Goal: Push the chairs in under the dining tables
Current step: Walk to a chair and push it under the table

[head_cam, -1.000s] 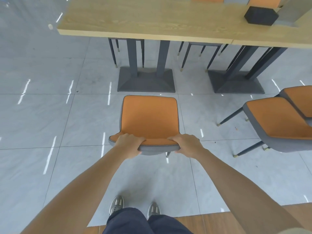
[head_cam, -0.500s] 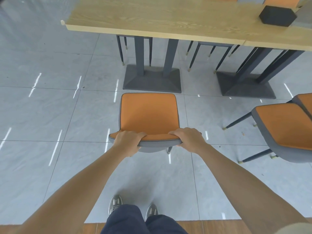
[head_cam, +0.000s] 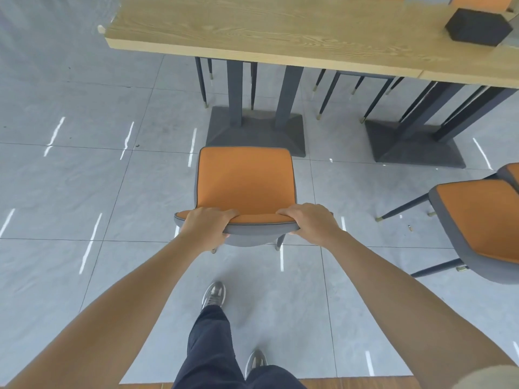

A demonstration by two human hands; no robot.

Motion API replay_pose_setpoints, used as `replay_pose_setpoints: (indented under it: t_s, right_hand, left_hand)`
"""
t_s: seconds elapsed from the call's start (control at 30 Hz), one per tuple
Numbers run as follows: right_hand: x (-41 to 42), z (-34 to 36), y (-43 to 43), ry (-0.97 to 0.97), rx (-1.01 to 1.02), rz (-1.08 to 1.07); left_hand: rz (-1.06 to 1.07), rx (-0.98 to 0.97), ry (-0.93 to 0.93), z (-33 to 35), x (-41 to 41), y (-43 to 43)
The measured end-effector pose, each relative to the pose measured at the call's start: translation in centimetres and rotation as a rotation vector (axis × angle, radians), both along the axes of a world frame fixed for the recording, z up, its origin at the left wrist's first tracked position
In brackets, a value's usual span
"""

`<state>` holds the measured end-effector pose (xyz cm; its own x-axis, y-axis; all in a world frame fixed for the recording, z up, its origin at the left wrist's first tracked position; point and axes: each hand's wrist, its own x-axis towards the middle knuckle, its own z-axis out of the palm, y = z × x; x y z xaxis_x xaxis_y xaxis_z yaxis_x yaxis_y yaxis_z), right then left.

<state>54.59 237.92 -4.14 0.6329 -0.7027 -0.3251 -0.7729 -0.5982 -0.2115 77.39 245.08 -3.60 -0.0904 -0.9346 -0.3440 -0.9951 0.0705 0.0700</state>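
Both hands grasp the top of the chair [head_cam: 245, 183] backrest, left hand [head_cam: 206, 227] at its left end, right hand [head_cam: 311, 222] at its right. The chair stands on the floor [head_cam: 70, 192] short of the table [head_cam: 280, 29] edge, its seat front just before the table's base [head_cam: 255, 130].

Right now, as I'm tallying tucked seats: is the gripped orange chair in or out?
Out. The orange chair stands short of the table edge, with floor visible between.

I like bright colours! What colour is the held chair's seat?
The chair seat is orange with a grey rim, seen in the head view.
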Motion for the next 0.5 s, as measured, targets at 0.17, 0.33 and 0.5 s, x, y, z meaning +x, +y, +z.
replay_pose_setpoints:
  t_s: [0.17,0.33,0.5]
  right_hand:
    - [3.8,-0.2,-4.2,0.014,-0.006,-0.001]
    - [7.8,-0.8,-8.8,0.02,-0.014,-0.013]
    - [11.7,-0.9,-12.5,0.029,0.001,-0.02]
  left_hand:
    - [0.018,0.009,-0.013,0.3,3.6,-4.3]
    - [0.03,0.027,0.014,0.2,7.6,-9.0]
    - [0.025,0.037,-0.006,0.5,11.4,-13.3]
